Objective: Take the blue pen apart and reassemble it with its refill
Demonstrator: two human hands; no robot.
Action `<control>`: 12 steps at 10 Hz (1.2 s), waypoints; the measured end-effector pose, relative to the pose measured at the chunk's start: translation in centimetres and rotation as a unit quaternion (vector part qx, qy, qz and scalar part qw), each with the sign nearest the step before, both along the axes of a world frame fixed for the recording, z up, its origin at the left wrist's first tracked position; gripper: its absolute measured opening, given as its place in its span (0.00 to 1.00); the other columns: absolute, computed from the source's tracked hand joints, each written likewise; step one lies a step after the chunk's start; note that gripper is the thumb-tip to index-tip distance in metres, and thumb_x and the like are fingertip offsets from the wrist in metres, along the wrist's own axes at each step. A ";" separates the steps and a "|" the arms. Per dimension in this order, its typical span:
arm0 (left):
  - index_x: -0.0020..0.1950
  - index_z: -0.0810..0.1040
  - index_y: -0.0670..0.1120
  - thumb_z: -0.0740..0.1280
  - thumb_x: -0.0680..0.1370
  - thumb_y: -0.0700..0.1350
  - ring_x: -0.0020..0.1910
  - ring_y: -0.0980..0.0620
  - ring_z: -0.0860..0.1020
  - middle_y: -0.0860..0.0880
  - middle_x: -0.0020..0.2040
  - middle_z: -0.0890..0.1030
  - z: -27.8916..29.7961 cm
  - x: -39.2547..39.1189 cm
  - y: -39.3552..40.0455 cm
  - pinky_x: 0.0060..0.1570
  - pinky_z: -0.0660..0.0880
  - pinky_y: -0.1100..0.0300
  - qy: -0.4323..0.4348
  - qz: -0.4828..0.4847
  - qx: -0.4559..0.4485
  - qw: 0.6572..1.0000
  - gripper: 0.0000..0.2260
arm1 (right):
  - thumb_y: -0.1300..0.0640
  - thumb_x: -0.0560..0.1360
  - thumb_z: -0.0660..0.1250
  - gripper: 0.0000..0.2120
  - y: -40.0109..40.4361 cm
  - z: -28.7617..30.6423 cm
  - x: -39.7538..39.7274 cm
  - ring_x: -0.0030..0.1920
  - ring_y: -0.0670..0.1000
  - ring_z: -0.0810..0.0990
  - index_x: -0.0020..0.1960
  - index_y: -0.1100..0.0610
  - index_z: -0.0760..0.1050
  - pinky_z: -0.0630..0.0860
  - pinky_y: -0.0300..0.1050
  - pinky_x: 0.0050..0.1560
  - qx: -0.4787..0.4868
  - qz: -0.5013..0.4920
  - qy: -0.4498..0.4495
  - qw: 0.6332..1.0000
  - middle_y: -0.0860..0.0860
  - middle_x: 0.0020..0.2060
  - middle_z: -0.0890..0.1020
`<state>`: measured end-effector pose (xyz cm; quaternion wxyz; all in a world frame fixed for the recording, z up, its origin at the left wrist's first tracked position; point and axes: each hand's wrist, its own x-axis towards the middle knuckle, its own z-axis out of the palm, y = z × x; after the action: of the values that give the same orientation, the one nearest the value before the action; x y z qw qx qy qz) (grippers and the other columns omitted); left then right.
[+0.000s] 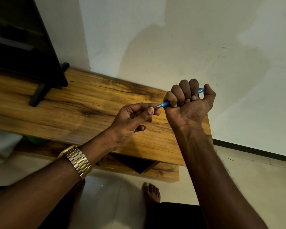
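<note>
A: Head view, item one: blue pen (163, 104), held in the air above the wooden bench (82, 103), right of centre. Right hand (188, 103) is clenched in a fist around the barrel, thumb on the far end. Left hand (134, 119) pinches at the tip end with thumb and forefinger.

B: Hazards?

A: The tip piece looks small, so a loose pinch could drop it to the tiled floor (116, 192). The thumb pressing the far end might fire out a spring or the refill. Whether the tip is already unscrewed, I cannot tell.
</note>
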<state>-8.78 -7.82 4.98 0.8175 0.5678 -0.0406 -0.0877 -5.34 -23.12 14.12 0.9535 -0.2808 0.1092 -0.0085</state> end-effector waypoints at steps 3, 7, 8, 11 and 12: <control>0.51 0.91 0.57 0.79 0.73 0.55 0.40 0.63 0.81 0.53 0.46 0.90 -0.9 0.8 1.1 0.35 0.75 0.67 0.003 0.040 -0.014 0.999 0.08 | 0.53 0.85 0.52 0.20 -0.9 -2.1 1.6 0.27 0.47 0.70 0.37 0.56 0.68 0.72 0.39 0.30 0.032 0.076 -0.068 0.994 0.50 0.28 0.71; 0.47 0.88 0.61 0.77 0.78 0.56 0.39 0.67 0.84 0.69 0.38 0.85 -2.0 2.6 4.9 0.35 0.78 0.65 -0.106 0.201 0.439 0.869 0.01 | 0.60 0.85 0.71 0.08 -4.0 -9.1 4.1 0.39 0.49 0.81 0.57 0.65 0.85 0.82 0.41 0.43 -0.409 0.074 0.009 0.909 0.54 0.38 0.81; 0.48 0.88 0.62 0.77 0.78 0.56 0.37 0.68 0.83 0.69 0.34 0.81 -3.4 2.2 5.2 0.32 0.71 0.66 -0.088 0.147 0.566 0.806 0.01 | 0.58 0.81 0.77 0.07 -4.9 -12.5 4.0 0.41 0.53 0.83 0.53 0.62 0.87 0.83 0.45 0.43 -0.528 0.095 0.044 0.843 0.54 0.39 0.86; 0.58 0.87 0.60 0.74 0.80 0.57 0.50 0.54 0.86 0.58 0.50 0.89 -5.7 2.1 5.8 0.48 0.84 0.53 -0.065 0.096 0.658 0.744 0.08 | 0.53 0.76 0.82 0.10 -6.4 -15.3 3.8 0.46 0.41 0.84 0.56 0.45 0.88 0.78 0.32 0.46 -0.770 0.170 -0.113 0.605 0.41 0.45 0.87; 0.59 0.87 0.59 0.74 0.81 0.55 0.51 0.55 0.85 0.58 0.51 0.88 -5.6 2.0 5.7 0.51 0.84 0.52 -0.090 0.085 0.674 0.729 0.08 | 0.55 0.77 0.80 0.12 -6.2 -16.2 4.2 0.50 0.43 0.78 0.60 0.47 0.89 0.71 0.31 0.48 -0.815 0.142 -0.157 0.539 0.45 0.51 0.82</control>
<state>-6.81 -2.07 -0.59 0.2170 0.9757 0.0043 0.0296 -1.19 -29.35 -2.10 0.3033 -0.9429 -0.1374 -0.0026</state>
